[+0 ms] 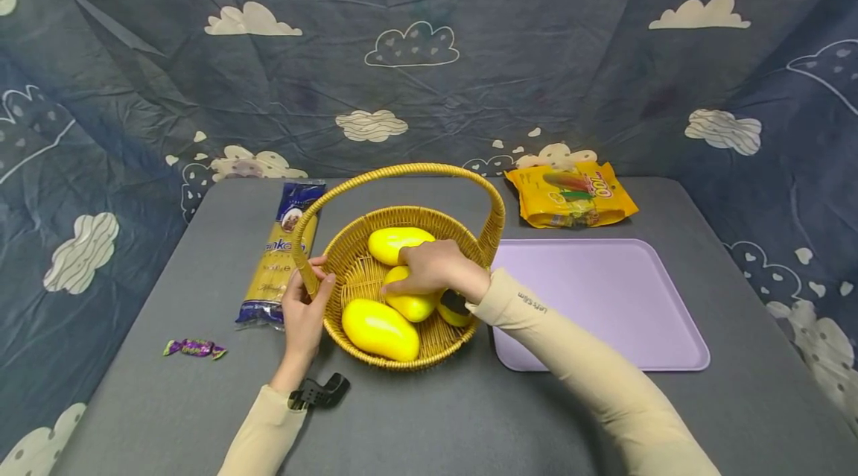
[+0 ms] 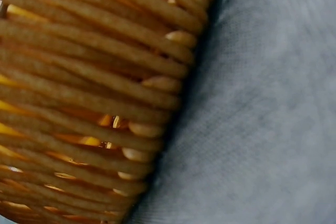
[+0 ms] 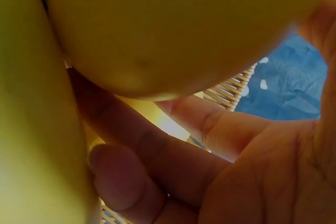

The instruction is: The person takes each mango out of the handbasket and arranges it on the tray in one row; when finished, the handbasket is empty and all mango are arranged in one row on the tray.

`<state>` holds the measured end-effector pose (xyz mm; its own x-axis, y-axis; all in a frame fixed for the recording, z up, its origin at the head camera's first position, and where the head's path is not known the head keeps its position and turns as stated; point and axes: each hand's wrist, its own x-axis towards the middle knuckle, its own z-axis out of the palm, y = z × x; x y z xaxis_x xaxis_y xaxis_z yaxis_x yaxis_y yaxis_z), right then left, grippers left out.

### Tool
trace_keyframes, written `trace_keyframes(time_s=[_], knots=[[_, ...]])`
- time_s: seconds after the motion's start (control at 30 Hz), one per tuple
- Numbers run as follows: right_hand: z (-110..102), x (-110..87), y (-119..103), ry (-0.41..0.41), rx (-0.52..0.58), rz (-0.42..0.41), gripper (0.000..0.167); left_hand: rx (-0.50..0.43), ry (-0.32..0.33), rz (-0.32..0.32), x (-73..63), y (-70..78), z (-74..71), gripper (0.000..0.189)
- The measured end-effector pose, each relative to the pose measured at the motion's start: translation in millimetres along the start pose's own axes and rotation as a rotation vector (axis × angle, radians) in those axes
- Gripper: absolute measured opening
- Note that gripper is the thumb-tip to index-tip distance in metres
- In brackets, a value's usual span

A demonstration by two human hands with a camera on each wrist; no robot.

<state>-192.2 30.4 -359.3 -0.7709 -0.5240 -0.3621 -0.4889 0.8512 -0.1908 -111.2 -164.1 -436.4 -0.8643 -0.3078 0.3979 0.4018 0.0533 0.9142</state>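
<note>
A wicker basket with a tall arched handle holds several yellow mangoes. My left hand grips the basket's left side at the foot of the handle, thumb at the rim. In the left wrist view only the woven basket wall shows, not the fingers. Reaching inside, my right hand grips the middle mango. Its fingers curl beneath that fruit in the right wrist view. One mango lies behind, another in front, and a third is partly hidden under the right wrist.
A lilac tray lies to the basket's right, with a yellow snack packet behind it. On the left are a pasta bag and a purple wrapped candy. A cloud-patterned cloth hangs behind the grey table.
</note>
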Motion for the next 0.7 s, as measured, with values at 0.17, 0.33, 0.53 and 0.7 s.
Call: trace_keyframes(time_s=[0.17,0.33,0.53,0.7], knots=[[0.8,-0.2,-0.3,0.013,0.015,0.003,0.055,0.004,0.000,-0.013,0.0,0.2,0.4,0.013],[3.3,0.2,2.0,0.037,0.075,0.005,0.050,0.005,-0.004,-0.023,0.3,0.0,0.6,0.015],[6.4,-1.2,3.7,0.072,0.140,0.005,0.059,0.000,-0.006,-0.022,0.2,-0.1,0.0,0.016],[9.0,-3.7,3.1,0.104,0.170,-0.007,0.064,-0.004,-0.005,-0.019,0.1,0.4,0.2,0.015]])
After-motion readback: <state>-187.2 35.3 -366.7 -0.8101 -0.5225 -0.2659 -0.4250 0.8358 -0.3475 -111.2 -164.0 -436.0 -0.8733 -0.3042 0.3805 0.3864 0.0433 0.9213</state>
